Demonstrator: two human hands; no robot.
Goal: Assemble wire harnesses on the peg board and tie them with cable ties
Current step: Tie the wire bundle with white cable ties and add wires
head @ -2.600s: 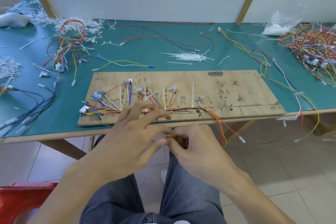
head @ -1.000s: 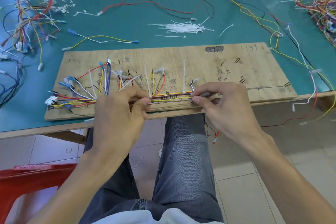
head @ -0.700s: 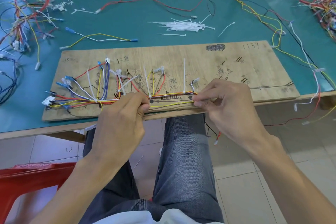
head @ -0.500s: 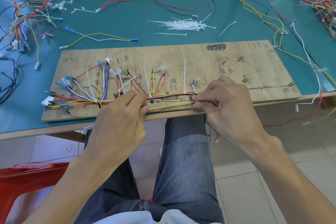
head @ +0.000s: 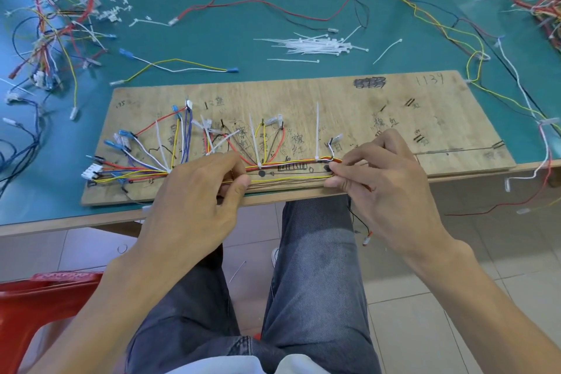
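Left hand (head: 194,200) and right hand (head: 388,185) on wires (head: 288,181) atop peg board (head: 334,100)

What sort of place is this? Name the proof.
Probably a wire-harness assembly bench: a marked wooden peg board carrying a part-tied harness, a heap of loose cable ties behind it, tangled coloured wires around.

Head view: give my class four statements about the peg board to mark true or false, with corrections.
The left hand and right hand pinch wires at the near edge of the peg board. True.
The loose cable ties lie on the board. False: on the green mat beyond it.
Wires fan over the board's right half. False: over its left half.
A white cable tie sticks out of the bundle between the hands. True.
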